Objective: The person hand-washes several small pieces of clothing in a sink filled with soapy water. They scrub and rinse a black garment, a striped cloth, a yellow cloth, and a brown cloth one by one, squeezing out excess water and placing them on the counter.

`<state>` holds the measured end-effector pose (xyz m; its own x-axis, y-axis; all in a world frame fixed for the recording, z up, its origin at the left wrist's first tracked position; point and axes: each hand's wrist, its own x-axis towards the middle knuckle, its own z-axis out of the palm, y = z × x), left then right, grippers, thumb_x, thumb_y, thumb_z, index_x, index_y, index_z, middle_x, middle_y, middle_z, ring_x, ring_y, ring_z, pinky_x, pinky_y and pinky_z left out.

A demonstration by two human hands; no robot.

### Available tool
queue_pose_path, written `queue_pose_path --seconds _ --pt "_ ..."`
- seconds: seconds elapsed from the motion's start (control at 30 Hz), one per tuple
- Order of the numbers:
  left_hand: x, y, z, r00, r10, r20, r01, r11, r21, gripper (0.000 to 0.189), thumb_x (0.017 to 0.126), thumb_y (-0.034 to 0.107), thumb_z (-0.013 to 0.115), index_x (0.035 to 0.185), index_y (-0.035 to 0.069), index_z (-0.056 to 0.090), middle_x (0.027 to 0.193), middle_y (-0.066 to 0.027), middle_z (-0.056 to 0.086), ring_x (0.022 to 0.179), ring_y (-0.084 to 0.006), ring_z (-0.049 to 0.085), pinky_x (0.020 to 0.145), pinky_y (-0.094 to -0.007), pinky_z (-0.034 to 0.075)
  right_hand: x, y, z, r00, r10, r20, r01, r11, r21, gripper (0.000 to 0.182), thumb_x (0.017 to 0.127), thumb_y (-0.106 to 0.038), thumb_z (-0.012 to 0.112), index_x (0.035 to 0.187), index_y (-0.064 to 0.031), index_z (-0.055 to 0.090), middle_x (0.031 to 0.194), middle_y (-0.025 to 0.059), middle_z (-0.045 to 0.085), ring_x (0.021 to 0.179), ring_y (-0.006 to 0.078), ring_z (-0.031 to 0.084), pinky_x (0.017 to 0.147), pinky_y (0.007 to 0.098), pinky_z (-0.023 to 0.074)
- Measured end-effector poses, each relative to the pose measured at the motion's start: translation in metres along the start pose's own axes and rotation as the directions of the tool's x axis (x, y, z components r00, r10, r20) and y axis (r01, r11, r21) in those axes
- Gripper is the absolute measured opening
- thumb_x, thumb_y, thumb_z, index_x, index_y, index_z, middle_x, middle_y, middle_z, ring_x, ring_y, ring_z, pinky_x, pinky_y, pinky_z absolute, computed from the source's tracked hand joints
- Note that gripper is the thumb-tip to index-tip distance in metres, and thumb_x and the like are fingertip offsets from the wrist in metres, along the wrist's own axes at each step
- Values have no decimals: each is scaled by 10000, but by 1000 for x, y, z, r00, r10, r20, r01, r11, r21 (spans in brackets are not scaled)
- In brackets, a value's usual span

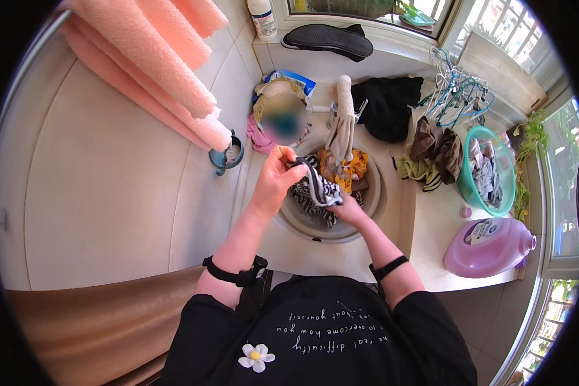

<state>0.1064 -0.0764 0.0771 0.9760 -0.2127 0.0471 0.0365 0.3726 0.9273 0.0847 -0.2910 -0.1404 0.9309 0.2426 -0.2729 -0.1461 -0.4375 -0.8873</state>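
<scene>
My left hand (276, 179) pinches the dark edge of a black-and-white patterned garment (321, 189) between thumb and fingers. At the garment's other end, my right hand (348, 211) grips the bunched cloth. The piece is stretched between both hands over a round washbasin (309, 227) set in the counter, and part of it hangs down into the bowl. Beside it in the basin lies an orange-yellow cloth (358, 166). A pale beige cloth (340, 132) is draped over the faucet, its lower end reaching the orange cloth.
Right of the basin are brown garments (446, 152), a green basket (510, 193) of clothes, and a purple detergent jug (487, 246) lying on its side. Tangled hangers (458, 91) and a black garment (388, 108) lie behind. A pink towel (159, 62) hangs left, above a cup holder (227, 157).
</scene>
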Motion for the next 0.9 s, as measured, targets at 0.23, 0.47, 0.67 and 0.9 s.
queue_pose_path --seconds 0.23,0.47,0.67,0.9 --pt "-21 -79 -55 997 -43 70 -60 209 976 808 630 27 761 1354 61 403 1042 -198 563 1005 -329 589 846 -423 481 -46 -126 -60 986 -147 -82 164 952 258 236 824 -83 603 1048 -10 614 874 -1 603 811 87 543 776 242 445" --pt "-13 -124 -60 935 -309 -178 191 14 981 467 719 130 703 1179 144 622 1208 -156 527 1071 -335 541 898 -392 473 -41 -77 -41 992 13 -122 23 957 288 352 766 -175 737 1002 12 554 864 46 624 760 107 570 687 275 487" --pt "-20 -207 -62 875 -484 11 -139 -229 963 786 813 211 627 1476 329 222 1565 -101 28 1415 -398 99 1029 -654 257 -20 0 18 989 -142 -33 108 865 -491 299 764 -213 697 981 -63 556 994 140 590 910 364 584 774 417 496" --pt "-10 -244 -62 759 -638 -127 -129 -338 932 715 870 228 511 1493 307 168 1570 -102 -83 1430 -389 -1 1056 -685 81 -2 24 45 932 308 191 -65 660 -748 629 814 -271 618 1397 -241 384 1526 155 163 1405 394 139 1057 576 287"
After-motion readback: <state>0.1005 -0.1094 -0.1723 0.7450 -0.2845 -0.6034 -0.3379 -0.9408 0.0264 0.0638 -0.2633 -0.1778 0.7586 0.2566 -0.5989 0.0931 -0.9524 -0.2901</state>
